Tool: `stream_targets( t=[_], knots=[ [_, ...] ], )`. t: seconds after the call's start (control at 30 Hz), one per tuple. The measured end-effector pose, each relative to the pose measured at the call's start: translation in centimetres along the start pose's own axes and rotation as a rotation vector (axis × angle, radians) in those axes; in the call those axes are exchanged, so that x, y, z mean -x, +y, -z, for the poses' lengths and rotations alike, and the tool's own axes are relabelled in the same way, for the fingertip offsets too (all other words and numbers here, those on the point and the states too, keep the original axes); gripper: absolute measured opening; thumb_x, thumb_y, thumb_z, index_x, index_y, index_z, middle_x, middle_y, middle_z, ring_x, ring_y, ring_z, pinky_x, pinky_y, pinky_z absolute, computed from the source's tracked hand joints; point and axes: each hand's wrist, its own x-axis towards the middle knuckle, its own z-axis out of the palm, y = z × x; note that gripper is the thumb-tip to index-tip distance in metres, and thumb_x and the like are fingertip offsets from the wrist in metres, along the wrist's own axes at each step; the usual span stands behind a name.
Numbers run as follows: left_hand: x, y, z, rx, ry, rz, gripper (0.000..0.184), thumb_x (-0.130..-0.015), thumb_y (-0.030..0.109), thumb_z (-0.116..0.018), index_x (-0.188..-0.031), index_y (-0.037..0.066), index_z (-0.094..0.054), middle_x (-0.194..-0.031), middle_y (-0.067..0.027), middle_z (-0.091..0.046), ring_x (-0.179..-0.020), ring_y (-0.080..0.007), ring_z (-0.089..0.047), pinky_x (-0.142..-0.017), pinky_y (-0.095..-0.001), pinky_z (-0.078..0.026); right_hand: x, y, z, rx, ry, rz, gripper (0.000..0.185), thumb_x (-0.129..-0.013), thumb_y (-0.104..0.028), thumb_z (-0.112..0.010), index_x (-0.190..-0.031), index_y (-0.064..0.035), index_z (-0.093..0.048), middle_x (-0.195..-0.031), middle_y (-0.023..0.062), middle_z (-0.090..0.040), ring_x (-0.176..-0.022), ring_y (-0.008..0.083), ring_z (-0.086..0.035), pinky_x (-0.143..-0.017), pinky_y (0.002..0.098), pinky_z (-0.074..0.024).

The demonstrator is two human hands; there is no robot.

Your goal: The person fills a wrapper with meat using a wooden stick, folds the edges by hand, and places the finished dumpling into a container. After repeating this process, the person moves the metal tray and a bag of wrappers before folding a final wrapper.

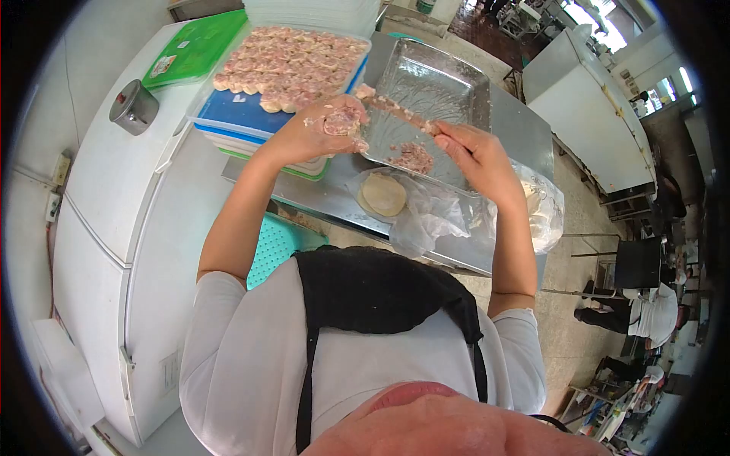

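My left hand (327, 131) is cupped around a dumpling (344, 121) topped with pink minced meat. My right hand (475, 156) grips a narrow spatula (403, 114) smeared with meat; its far end is close to the left hand's fingertips. Below the spatula, a deep metal tray (449, 87) holds a small heap of minced meat (413, 157) in its near corner. Round pale wrappers (382, 194) lie stacked on a plastic bag (430, 220) at the table's near side. To the left, rows of filled dumplings (293, 64) sit on a blue-lidded container.
The steel table (521, 137) carries the tray and a plastic-wrapped bundle (541, 209). On the white freezer (99, 190) are a metal cup (134, 108) and a green lid (190, 49). A turquoise stool (277, 247) stands below. Another person (654, 315) is far right.
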Motion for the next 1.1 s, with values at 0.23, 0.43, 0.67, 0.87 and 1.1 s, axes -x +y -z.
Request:
stream_targets(
  t=[0.23, 0.43, 0.67, 0.87, 1.1],
  knots=[
    [2.8, -2.2, 6.0, -0.190, -0.035, 0.058, 0.040, -0.072, 0.026, -0.081, -0.102, 0.004, -0.064, -0.084, -0.0013, -0.065, -0.074, -0.0111, -0.058, -0.067, -0.0291, -0.049, -2.1, -2.9, -6.3, 0.083, -0.145, 0.042, 0.032, -0.095, -0.022, -0.058, -0.118, 0.0004, -0.062, -0.094, 0.0129, -0.069, -0.083, 0.0244, -0.065, -0.073, 0.0353, -0.0493],
    [5.0, -5.1, 14.3, -0.292, 0.139, 0.052, 0.054, -0.072, 0.027, -0.080, -0.116, 0.003, -0.062, -0.097, -0.0116, -0.065, -0.090, -0.0202, -0.060, -0.079, -0.0335, -0.049, -0.1, -0.3, -7.6, -0.286, -0.007, -0.309, 0.031, -0.098, -0.025, -0.056, -0.117, -0.0013, -0.064, -0.068, -0.0042, -0.052, -0.057, 0.0053, -0.046, -0.051, 0.0221, -0.0372],
    [4.7, -8.9, 19.0, -0.722, 0.292, 0.127, 0.063, -0.073, 0.023, -0.077, -0.127, 0.001, -0.053, -0.123, -0.0215, -0.058, -0.111, -0.0332, -0.057, -0.097, -0.0366, -0.044, 5.4, 1.5, -8.5, -0.646, 0.254, -0.638, 0.036, -0.099, -0.029, -0.053, -0.121, -0.0025, -0.060, -0.062, -0.0058, -0.042, -0.045, 0.0027, -0.033, -0.039, 0.0178, -0.0237],
    [3.4, -10.1, 15.6, -0.621, 0.197, 0.206, 0.077, -0.075, 0.019, -0.074, -0.141, 0.003, -0.038, -0.136, -0.0254, -0.048, -0.124, -0.0370, -0.049, -0.102, -0.0388, -0.041, 6.7, 1.7, -7.1, -0.661, 0.331, -0.684, 0.034, -0.098, -0.029, -0.054, -0.120, -0.0036, -0.061, -0.063, -0.0062, -0.041, -0.046, 0.0019, -0.032, -0.040, 0.0181, -0.0242],
    [1.6, -10.9, 13.4, -0.754, 0.268, 0.019, 0.079, -0.075, 0.012, -0.072, -0.144, 0.004, -0.033, -0.136, -0.0254, -0.048, -0.125, -0.0375, -0.048, -0.103, -0.0388, -0.040, 5.8, 4.0, -4.9, -0.545, 0.178, -0.742, 0.039, -0.099, -0.040, -0.051, -0.104, -0.0037, -0.066, -0.060, -0.0054, -0.039, -0.048, 0.0041, -0.035, -0.042, 0.0209, -0.0267]
  ],
)
